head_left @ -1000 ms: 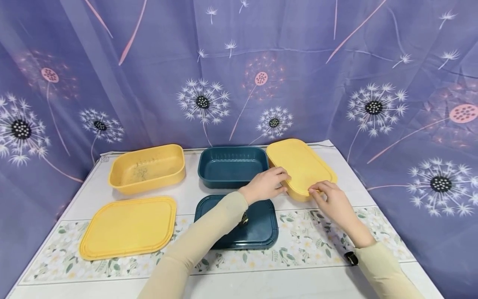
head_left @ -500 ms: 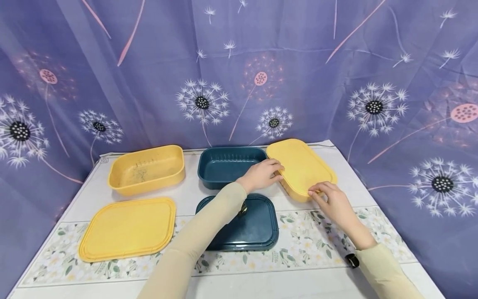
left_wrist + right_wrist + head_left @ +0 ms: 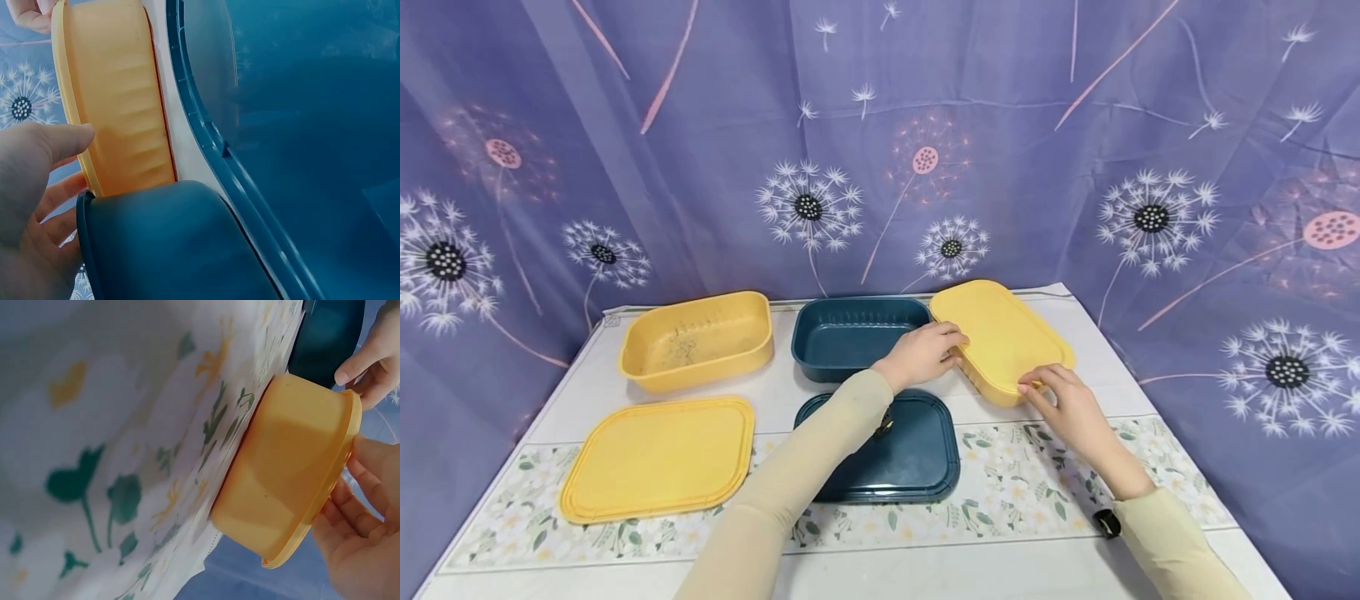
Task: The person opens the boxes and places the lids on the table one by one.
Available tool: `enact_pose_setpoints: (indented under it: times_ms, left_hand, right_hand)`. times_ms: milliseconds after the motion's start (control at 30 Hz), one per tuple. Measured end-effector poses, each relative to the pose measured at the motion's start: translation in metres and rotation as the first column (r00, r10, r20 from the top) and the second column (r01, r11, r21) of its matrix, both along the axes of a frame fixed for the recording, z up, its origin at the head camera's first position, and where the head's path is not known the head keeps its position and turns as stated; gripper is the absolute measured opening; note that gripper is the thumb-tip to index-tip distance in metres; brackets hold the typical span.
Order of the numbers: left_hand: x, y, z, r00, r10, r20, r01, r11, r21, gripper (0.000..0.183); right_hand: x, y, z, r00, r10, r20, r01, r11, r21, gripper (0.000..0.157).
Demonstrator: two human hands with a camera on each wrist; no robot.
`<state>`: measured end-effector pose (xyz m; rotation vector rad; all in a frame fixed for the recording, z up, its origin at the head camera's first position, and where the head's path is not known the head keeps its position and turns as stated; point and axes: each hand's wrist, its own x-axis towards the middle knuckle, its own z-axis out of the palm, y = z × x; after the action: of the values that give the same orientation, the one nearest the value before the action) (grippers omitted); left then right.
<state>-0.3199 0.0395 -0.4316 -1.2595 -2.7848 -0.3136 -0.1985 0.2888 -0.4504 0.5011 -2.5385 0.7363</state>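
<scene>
A lidded yellow food container stands at the back right, its flat yellow lid on top. My left hand holds the lid's left edge, between that container and an open dark blue container. In the left wrist view, the left thumb lies at the lid's rim, with the other fingers behind it. My right hand pinches the near right corner of the lid. The right wrist view shows its fingertips at the rim and the yellow side wall below.
An open yellow container stands at the back left, with a loose yellow lid in front. A dark blue lid lies under my left forearm. A purple dandelion-print curtain hangs behind the white, flower-banded tablecloth.
My left hand has slid back and left along the lid's edge. The lidded yellow container and the blue container have shifted slightly left. The right hand stays at the corner.
</scene>
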Motion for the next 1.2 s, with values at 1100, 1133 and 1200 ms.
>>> enact_pose_setpoints:
  times_ms: [1100, 1133, 1200]
  left_hand:
    - [0.039, 0.026, -0.007, 0.991, -0.086, -0.107, 0.080, 0.995, -0.065, 0.050]
    - [0.041, 0.027, -0.006, 0.991, -0.090, -0.103, 0.084, 0.994, -0.064, 0.049]
    - [0.043, 0.029, -0.005, 0.990, -0.102, -0.097, 0.096, 0.993, -0.062, 0.048]
  right_hand:
    - [-0.005, 0.059, 0.004, 0.989, -0.096, 0.108, 0.099, 0.995, -0.023, 0.022]
    - [-0.006, 0.061, 0.005, 0.989, -0.097, 0.112, 0.100, 0.995, -0.017, 0.023]
    - [-0.006, 0.066, 0.006, 0.987, -0.101, 0.125, 0.103, 0.995, -0.012, 0.026]
